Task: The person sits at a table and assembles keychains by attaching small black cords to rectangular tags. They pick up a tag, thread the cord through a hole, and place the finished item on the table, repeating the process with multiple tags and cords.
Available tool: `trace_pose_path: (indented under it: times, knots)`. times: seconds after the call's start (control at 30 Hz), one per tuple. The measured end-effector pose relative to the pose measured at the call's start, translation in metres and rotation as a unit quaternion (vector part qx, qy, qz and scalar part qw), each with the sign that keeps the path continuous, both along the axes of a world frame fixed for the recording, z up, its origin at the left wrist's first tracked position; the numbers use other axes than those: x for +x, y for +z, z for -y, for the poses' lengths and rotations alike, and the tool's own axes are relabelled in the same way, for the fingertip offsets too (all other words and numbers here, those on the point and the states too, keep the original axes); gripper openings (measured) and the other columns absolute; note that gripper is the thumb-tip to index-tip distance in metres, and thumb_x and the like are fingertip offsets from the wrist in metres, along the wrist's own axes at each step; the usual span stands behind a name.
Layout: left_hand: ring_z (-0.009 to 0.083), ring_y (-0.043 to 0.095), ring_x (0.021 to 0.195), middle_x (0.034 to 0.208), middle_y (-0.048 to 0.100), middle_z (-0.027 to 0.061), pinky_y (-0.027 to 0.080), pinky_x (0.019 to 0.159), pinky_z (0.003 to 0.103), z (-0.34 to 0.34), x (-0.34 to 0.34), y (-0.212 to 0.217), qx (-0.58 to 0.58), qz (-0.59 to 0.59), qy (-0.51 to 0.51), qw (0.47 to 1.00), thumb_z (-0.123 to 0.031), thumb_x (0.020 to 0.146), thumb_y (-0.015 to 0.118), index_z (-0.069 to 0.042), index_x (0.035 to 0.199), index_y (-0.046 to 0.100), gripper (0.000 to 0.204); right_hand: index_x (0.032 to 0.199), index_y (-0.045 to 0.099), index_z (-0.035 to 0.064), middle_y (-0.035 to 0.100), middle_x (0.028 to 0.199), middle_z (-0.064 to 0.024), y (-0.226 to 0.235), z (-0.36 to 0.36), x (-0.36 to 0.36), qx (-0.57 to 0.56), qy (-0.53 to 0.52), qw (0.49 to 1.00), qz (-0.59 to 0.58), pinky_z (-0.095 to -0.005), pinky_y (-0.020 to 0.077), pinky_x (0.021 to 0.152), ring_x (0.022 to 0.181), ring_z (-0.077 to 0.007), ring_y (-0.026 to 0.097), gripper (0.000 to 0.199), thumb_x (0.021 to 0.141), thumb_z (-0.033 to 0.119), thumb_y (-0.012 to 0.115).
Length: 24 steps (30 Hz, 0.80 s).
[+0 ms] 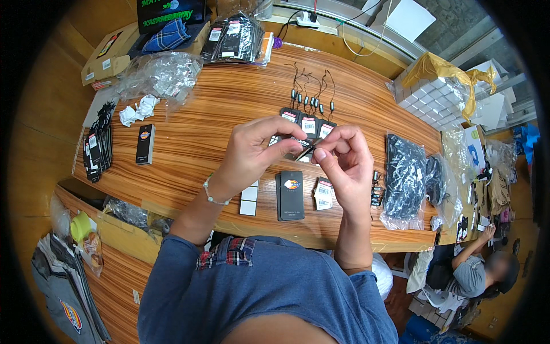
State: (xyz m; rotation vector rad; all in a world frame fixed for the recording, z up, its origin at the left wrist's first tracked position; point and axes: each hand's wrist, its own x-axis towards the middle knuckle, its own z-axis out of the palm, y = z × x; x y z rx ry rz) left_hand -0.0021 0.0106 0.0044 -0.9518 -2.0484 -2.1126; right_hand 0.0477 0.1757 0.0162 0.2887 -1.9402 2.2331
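Blue shirt (275,281) nearest, bent toward a wood-grain table (240,94). At far left, a fanned pile of black labelled tags (97,152); next, a small black tag stack (144,144), lying flat. White sticker strip (248,200) near the table edge. Left hand (252,140): thumb and forefinger pinched on a dark tag-like piece (307,152), held up over mid-table. Below it, a stack of black hang tags (291,196), no cords visible. Beyond, hang tags with stickers (309,125) lie in a row, black cords (313,103) trailing off the far side. Right hand (349,163): thumb and forefinger clamped on the piece's other side. Sticker-faced pieces (323,193) beside the stack; loose black cord ends (376,188) farther right, then a clear bag of black cords (404,178).

Progress, judged by eye: corded row looks done; held piece midway; uncorded stack left. Held piece looks thin, dark, nearly edge-on; details too small to tell.
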Motion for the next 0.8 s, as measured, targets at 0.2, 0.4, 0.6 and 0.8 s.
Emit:
trace_pose_path:
  times: [0.2,0.4,0.6,0.8]
  knots:
    - [0.0128,0.058,0.077,0.086,0.062,0.0083,0.046,0.067,0.023,0.0009,-0.0022,0.0026,-0.022,-0.027,-0.016,0.999,0.000,0.076,0.065,0.002,0.087,0.063,0.012,0.092,0.044,0.0022,0.055,0.077,-0.0019,-0.0005,-0.0038,-0.0009,0.023,0.014,1.000,0.005,-0.0188,0.0405,0.065,0.072,-0.0067,0.054,0.019,0.080,-0.004,0.057]
    - [0.0120,0.058,0.074,0.084,0.062,0.0085,0.046,0.063,0.022,-0.0001,0.0006,0.0000,-0.003,0.038,-0.034,0.999,0.000,0.076,0.064,0.002,0.088,0.063,0.012,0.092,0.042,0.0036,0.055,0.074,-0.0010,-0.0008,-0.0064,-0.0022,-0.010,0.059,0.998,0.026,-0.0184,0.0395,0.062,0.068,-0.0052,0.051,0.019,0.081,-0.004,0.056]
    - [0.0118,0.058,0.074,0.083,0.062,0.0078,0.046,0.064,0.022,-0.0008,-0.0010,0.0033,-0.033,-0.011,-0.036,0.999,0.001,0.076,0.063,0.001,0.087,0.063,0.010,0.092,0.043,0.0047,0.055,0.073,-0.0010,-0.0028,-0.0067,-0.0031,-0.032,0.065,0.997,0.036,-0.0179,0.0395,0.060,0.067,-0.0051,0.051,0.019,0.081,-0.004,0.056]
    - [0.0130,0.060,0.071,0.080,0.064,0.0070,0.047,0.063,0.024,-0.0035,-0.0018,0.0047,-0.052,-0.046,-0.032,0.997,-0.005,0.077,0.064,0.000,0.084,0.063,0.008,0.089,0.042,0.0050,0.057,0.075,-0.0033,-0.0045,-0.0025,0.0006,-0.075,0.051,0.995,0.036,-0.0194,0.0460,0.063,0.070,-0.0077,0.056,0.019,0.081,-0.003,0.058]
